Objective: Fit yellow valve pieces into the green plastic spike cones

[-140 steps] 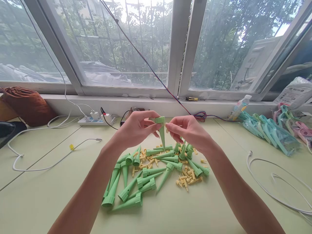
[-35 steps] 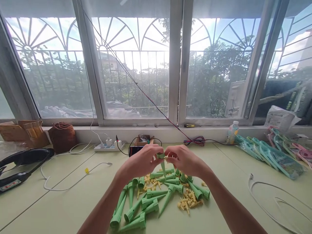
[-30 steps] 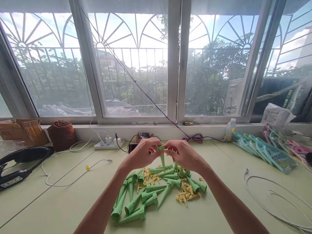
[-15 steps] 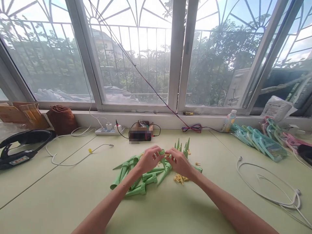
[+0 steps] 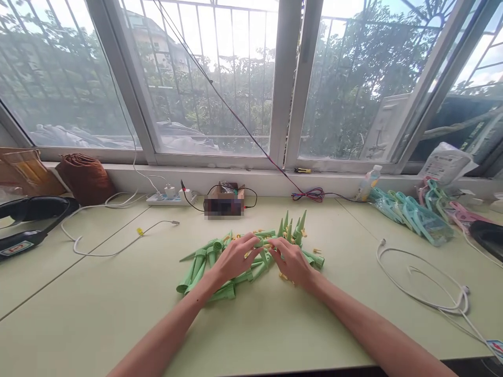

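A heap of green plastic cone spikes lies on the pale green table, mixed with several small yellow plugs. A few green spikes stand upright behind the heap. My left hand and my right hand are low over the heap, fingertips meeting. Together they pinch one green spike held point down. Something small and yellow shows at my right fingertips, too small to make out.
A power strip with white cables and a small box sit by the window sill. Black headphones lie far left. Packs of teal and pink clips and a white cable lie at the right.
Both hands have come down from chest height to just over the heap, still holding the green spike between them. The view has tilted down from the window toward the table.
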Demonstrator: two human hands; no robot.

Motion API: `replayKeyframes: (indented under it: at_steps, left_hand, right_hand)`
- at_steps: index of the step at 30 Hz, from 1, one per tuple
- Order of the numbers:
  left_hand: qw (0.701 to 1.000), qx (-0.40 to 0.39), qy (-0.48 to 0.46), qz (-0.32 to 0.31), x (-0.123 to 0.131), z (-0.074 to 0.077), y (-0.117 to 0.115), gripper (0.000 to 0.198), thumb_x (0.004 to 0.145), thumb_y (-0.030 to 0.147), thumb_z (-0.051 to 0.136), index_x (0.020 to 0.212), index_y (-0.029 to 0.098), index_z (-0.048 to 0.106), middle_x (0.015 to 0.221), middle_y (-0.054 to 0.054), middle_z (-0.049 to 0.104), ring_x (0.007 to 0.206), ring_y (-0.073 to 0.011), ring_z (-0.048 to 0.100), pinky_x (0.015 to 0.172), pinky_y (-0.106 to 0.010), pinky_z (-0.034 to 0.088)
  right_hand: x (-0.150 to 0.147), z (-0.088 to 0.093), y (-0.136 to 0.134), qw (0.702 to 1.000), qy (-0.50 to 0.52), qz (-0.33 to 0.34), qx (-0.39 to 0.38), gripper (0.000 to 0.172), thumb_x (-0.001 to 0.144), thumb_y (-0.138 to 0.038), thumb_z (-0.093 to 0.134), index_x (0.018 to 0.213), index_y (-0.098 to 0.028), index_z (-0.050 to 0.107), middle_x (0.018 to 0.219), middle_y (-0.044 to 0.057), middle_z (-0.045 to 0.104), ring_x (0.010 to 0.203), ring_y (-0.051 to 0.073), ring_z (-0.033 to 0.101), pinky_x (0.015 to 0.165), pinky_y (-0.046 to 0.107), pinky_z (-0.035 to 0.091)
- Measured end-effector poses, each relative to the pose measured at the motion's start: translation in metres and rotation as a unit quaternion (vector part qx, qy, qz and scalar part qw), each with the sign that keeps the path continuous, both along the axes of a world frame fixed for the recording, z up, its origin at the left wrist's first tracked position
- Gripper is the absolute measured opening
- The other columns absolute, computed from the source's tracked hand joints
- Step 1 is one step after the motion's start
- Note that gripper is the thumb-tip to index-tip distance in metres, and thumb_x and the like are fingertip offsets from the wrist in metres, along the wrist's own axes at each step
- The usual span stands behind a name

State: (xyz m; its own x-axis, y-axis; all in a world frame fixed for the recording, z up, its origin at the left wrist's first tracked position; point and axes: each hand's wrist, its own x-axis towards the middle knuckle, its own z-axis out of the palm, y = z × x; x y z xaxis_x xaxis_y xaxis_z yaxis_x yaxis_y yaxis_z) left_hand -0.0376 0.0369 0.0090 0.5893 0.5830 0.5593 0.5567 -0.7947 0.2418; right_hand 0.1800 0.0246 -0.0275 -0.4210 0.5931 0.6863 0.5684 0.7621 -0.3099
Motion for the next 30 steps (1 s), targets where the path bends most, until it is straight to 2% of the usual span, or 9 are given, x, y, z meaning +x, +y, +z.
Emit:
replayKeyframes:
  at_steps: [8, 14, 20, 24, 30]
  left_hand:
    - [0.999, -0.021, 0.002, 0.035, 0.001, 0.000, -0.004, 0.019, 0.100, 0.032, 0.045, 0.097, 0.019, 0.060, 0.088, -0.006, 0.066, 0.070, -0.0163, 0.061, 0.065, -0.026, 0.045]
    - [0.997, -0.053, -0.006, 0.048, 0.001, 0.001, -0.006, 0.017, 0.099, 0.031, 0.048, 0.101, 0.019, 0.060, 0.087, -0.004, 0.070, 0.072, -0.0176, 0.065, 0.067, -0.027, 0.047]
    - [0.997, -0.061, 0.025, 0.039, 0.000, -0.003, -0.007, 0.021, 0.100, 0.035, 0.046, 0.104, 0.019, 0.060, 0.096, -0.008, 0.071, 0.084, -0.0216, 0.067, 0.072, -0.029, 0.048]
    - [0.996, -0.063, 0.050, 0.038, 0.003, -0.002, -0.009, 0.023, 0.101, 0.037, 0.044, 0.101, 0.019, 0.059, 0.095, -0.008, 0.070, 0.084, -0.0231, 0.067, 0.072, -0.031, 0.048]
    - [0.995, -0.061, 0.070, 0.041, 0.007, 0.001, -0.014, 0.020, 0.101, 0.034, 0.042, 0.099, 0.019, 0.054, 0.086, -0.006, 0.066, 0.075, -0.0213, 0.063, 0.070, -0.031, 0.047]
  right_hand:
    - [0.009, 0.007, -0.001, 0.999, -0.031, -0.018, 0.003, 0.022, 0.103, -0.022, 0.037, 0.109, -0.017, 0.058, 0.091, 0.008, 0.065, 0.066, 0.015, 0.058, 0.062, 0.025, 0.044]
    - [0.019, 0.015, -0.001, 0.993, -0.111, -0.036, -0.002, 0.024, 0.102, -0.020, 0.039, 0.098, -0.016, 0.062, 0.079, 0.005, 0.062, 0.062, 0.015, 0.054, 0.058, 0.025, 0.038]
    - [0.025, 0.026, -0.015, 0.977, -0.211, -0.022, -0.031, 0.022, 0.097, -0.021, 0.048, 0.083, -0.018, 0.063, 0.073, 0.002, 0.057, 0.063, 0.015, 0.052, 0.056, 0.026, 0.031]
    - [0.025, 0.036, -0.027, 0.960, -0.267, -0.019, -0.079, 0.019, 0.094, -0.022, 0.054, 0.077, -0.019, 0.061, 0.075, 0.001, 0.057, 0.061, 0.014, 0.051, 0.054, 0.026, 0.028]
    - [0.025, 0.044, -0.033, 0.941, -0.310, -0.073, -0.114, 0.015, 0.090, -0.018, 0.054, 0.075, -0.018, 0.056, 0.076, 0.002, 0.056, 0.062, 0.014, 0.052, 0.052, 0.027, 0.022]
